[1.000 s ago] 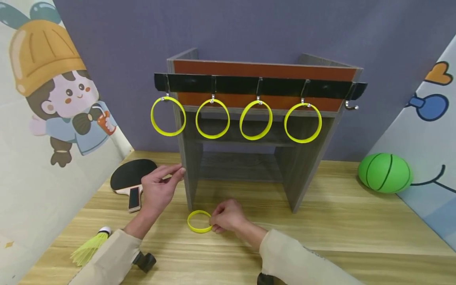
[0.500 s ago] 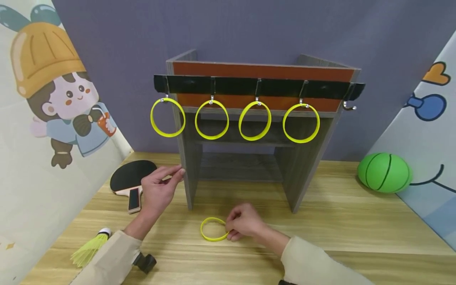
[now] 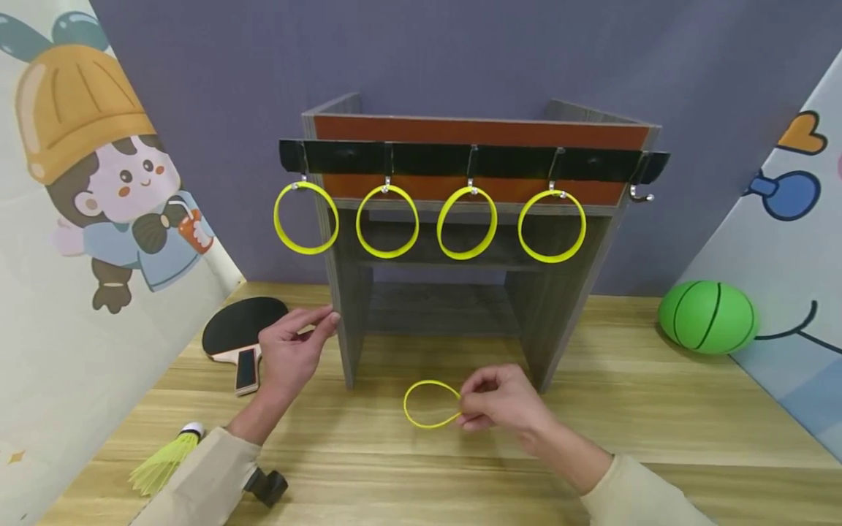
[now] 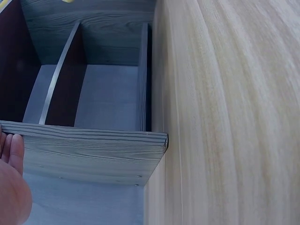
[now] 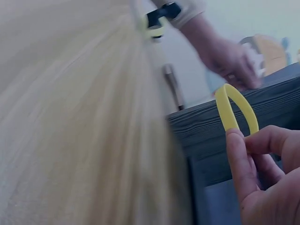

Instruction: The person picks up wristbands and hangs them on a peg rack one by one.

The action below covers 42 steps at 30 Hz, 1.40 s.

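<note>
My right hand point(image 3: 503, 402) pinches a thin yellow wristband point(image 3: 430, 426) between thumb and fingers, in front of the shelf's lower opening. The pinch draws the band into a teardrop. In the right wrist view the wristband point(image 5: 227, 110) stands up from my fingertips. Fairly straight fingers of my left hand point(image 3: 292, 351) touch the front edge of the grey wooden shelf's left side panel point(image 3: 342, 321); the left wrist view shows fingers point(image 4: 17, 150) against its outer face. Several yellow wristbands hang from hooks on a black rail point(image 3: 427, 157) across the shelf's top. The rightmost hook point(image 3: 641, 196) bears none.
A table tennis bat point(image 3: 243, 321) lies on the wooden table point(image 3: 625, 416), left of the shelf. Closer to me, a yellow shuttlecock point(image 3: 167, 459) lies beside my left sleeve. A green ball point(image 3: 709, 318) rests at the far right, by the wall.
My right hand has moved right along the shelf's front with the wristband and then raised it off the table; the band now looks more pinched. My left hand stays at the panel.
</note>
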{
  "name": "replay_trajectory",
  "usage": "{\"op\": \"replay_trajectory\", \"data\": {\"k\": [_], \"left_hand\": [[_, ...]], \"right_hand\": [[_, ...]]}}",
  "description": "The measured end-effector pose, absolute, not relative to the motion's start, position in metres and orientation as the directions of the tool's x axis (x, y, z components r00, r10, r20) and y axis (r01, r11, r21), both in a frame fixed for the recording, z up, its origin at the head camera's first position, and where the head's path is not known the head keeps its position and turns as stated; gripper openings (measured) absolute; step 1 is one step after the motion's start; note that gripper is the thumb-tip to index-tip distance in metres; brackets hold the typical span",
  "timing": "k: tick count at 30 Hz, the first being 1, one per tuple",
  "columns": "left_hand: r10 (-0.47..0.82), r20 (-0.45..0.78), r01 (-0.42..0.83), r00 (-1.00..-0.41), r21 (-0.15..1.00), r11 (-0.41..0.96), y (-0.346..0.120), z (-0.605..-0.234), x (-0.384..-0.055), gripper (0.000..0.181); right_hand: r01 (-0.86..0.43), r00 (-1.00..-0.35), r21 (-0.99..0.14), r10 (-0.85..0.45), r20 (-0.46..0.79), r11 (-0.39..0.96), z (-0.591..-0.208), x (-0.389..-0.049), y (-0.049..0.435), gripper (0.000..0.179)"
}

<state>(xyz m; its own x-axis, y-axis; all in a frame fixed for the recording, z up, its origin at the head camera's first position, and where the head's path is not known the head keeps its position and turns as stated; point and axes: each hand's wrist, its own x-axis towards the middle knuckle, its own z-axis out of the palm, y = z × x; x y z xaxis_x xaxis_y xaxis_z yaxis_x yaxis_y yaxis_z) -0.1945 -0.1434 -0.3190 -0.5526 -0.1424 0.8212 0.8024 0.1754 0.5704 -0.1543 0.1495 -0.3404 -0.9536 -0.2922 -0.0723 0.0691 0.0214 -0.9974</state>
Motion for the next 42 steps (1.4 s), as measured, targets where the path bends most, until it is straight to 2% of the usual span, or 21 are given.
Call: {"op": "replay_trajectory", "data": {"k": [4,8,14,25,33,42], "left_hand": [[-0.146,0.834,0.820,-0.532,0.551,0.154,-0.143,-0.319,-0.196,0.014],[-0.146,0.836,0.826,-0.529,0.547,0.138,-0.143,-0.319,-0.196,0.013],[-0.139,0.837,0.828,-0.529,0.545,0.129,-0.142,-0.319,-0.196,0.013],[-0.139,0.845,0.840,-0.517,0.532,0.106,-0.142,-0.320,-0.198,0.015],[-0.139,0.848,0.842,-0.512,0.527,0.111,-0.142,-0.319,-0.197,0.012],[-0.134,0.840,0.837,-0.525,0.538,0.096,-0.143,-0.320,-0.197,0.013]], "right_hand": [[0.056,-0.965,-0.997,-0.259,-0.041,-0.049,-0.321,-0.149,0.158,0.008],[0.023,-0.971,-0.992,-0.238,0.008,-0.127,-0.305,-0.144,0.169,0.013],[-0.088,-0.968,-0.968,-0.208,0.138,-0.234,-0.280,-0.136,0.187,0.018],[-0.225,-0.948,-0.873,-0.112,0.299,-0.432,-0.248,-0.133,0.218,0.023],[-0.213,-0.962,-0.836,-0.043,0.271,-0.506,-0.215,-0.136,0.253,0.017],[-0.302,-0.953,-0.820,0.173,0.248,-0.487,-0.188,-0.145,0.278,0.006]]}}
